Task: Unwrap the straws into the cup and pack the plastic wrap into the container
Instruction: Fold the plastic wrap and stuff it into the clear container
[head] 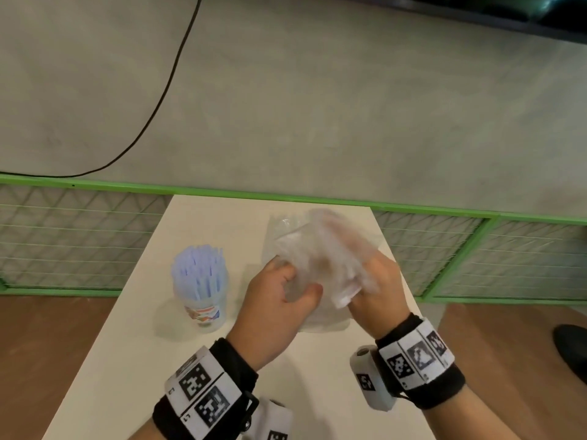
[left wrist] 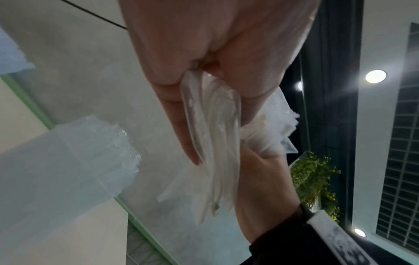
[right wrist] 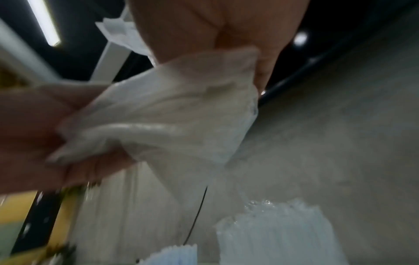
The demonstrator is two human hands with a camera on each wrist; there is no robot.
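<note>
**Both hands bunching the plastic wrap above the counter**

Seen from the head camera, the left hand and right hand both clutch the clear plastic wrap over the far right part of the white counter. The cup, full of pale straws, stands to their left, apart from them.

The left wrist view shows fingers curled round gathered folds of wrap.

The right wrist view, blurred, shows the right hand's grip closed on crumpled wrap.
</note>
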